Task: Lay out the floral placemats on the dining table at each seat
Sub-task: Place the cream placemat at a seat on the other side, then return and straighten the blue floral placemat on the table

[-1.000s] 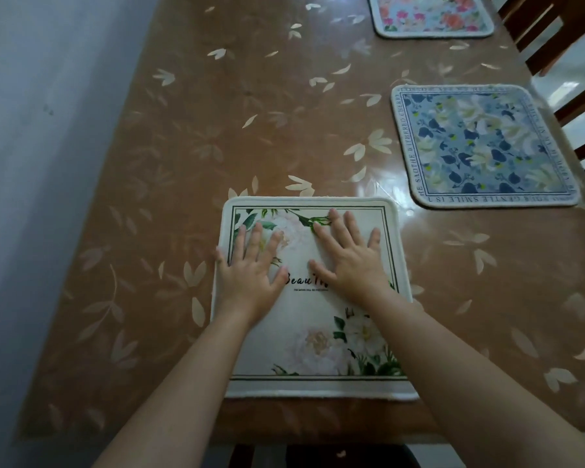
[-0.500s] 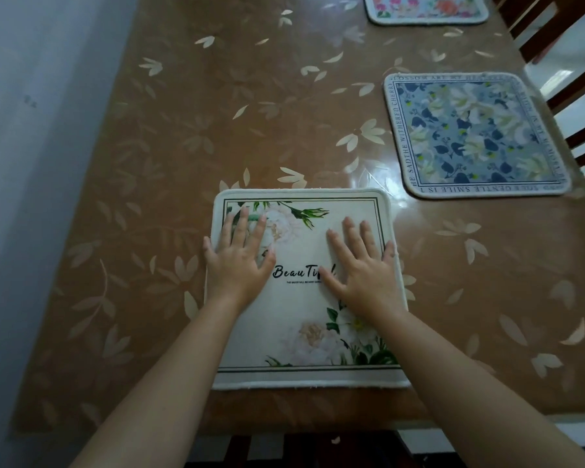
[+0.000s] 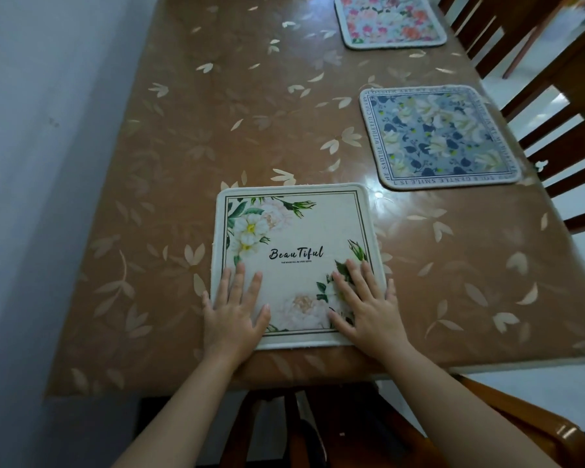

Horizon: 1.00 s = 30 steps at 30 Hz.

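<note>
Both hands lay flat, fingers spread and gripping nothing: the left hand [image 3: 232,319] and right hand [image 3: 368,310] pressed the near corners of the cream "Beautiful" placemat [image 3: 298,238] at the dining table's [image 3: 183,136] near edge.

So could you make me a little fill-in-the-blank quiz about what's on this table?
1. The word printed on the white placemat is ____.
2. Both hands, the left hand and the right hand, lie ____ on that placemat.
3. The placemat with lettering round its border is mostly ____ in colour.
4. The pink-flowered placemat lies ____ from the person than the blue one.

Missing words: Beautiful; flat; blue; farther
</note>
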{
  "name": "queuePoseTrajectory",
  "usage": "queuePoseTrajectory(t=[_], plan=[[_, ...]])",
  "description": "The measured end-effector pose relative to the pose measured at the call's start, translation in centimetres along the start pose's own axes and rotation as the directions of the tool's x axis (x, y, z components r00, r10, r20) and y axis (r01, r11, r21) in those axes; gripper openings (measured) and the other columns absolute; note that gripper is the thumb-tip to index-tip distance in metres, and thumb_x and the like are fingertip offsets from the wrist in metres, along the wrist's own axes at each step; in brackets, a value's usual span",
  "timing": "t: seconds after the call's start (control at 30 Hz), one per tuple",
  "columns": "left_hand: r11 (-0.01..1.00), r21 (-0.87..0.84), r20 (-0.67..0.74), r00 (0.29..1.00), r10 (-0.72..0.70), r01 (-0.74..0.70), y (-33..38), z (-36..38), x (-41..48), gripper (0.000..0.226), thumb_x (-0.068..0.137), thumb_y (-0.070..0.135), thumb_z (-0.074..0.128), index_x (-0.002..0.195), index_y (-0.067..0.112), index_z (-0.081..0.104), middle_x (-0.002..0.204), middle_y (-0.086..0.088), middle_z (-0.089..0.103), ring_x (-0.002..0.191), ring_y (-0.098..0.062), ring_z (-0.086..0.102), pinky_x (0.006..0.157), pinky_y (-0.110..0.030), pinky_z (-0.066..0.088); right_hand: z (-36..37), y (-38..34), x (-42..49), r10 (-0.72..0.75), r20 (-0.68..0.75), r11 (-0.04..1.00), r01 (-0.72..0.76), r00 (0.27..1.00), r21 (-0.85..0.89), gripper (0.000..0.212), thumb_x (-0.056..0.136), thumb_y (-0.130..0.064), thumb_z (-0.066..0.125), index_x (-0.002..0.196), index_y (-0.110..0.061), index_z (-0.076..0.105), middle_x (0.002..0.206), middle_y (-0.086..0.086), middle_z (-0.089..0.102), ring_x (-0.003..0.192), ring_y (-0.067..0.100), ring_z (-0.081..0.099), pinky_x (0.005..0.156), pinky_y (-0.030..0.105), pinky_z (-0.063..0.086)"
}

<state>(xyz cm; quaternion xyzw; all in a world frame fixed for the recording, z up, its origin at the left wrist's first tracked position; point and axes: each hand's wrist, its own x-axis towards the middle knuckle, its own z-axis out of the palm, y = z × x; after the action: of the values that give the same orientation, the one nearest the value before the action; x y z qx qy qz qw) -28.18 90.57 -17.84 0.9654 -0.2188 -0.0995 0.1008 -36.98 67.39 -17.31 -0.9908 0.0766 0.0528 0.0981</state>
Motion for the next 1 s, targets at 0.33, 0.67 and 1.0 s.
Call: queuePoseTrajectory(t=[0.33,0.67,1.0], plan=[[0.993,-0.029,0.089,0.989,-0.115,0.118,2.5,0.4,-4.6,0.056,0.092,0.048,0.016,0.144,0.027,0.010,0.153,-0.003,-0.003,0.140,-0.021,-0.006,0.109,-0.055,0.001,-0.4,-1.5,-3.4,0.067,0.116,0.996,-0.073,0.991,0.044,0.063,0.089,-0.054,0.036,0.143,-0.033,0.010,0.155,0.003,0.001,0.140,0.026,-0.005,0.110,0.054,0.004],[0.983,-0.153,-0.340,0.940,0.042,-0.099,11.7,-5.3,-6.4,0.038,0.078,0.006,0.062,0.115,-0.001,0.059,0.122,-0.021,0.059,0.117,-0.039,0.050,0.093,-0.064,0.033,-6.8,0.3,-4.8,-0.054,-0.094,0.988,0.066,0.994,0.139,0.050,0.087,-0.031,0.051,0.133,-0.016,0.038,0.146,0.008,0.034,0.136,0.024,0.023,0.109,0.053,0.015],[0.965,-0.095,-0.397,0.899,0.188,-0.243,26.7,-7.8,-7.5,0.038,0.081,0.025,0.048,0.109,0.004,0.063,0.116,-0.018,0.063,0.112,-0.035,0.056,0.088,-0.061,0.041,-16.1,9.2,-12.2,0.019,-0.338,0.988,0.034,0.941,0.149,0.047,0.077,-0.022,0.067,0.121,-0.012,0.054,0.128,0.014,0.055,0.120,0.033,0.048,0.099,0.059,0.033]])
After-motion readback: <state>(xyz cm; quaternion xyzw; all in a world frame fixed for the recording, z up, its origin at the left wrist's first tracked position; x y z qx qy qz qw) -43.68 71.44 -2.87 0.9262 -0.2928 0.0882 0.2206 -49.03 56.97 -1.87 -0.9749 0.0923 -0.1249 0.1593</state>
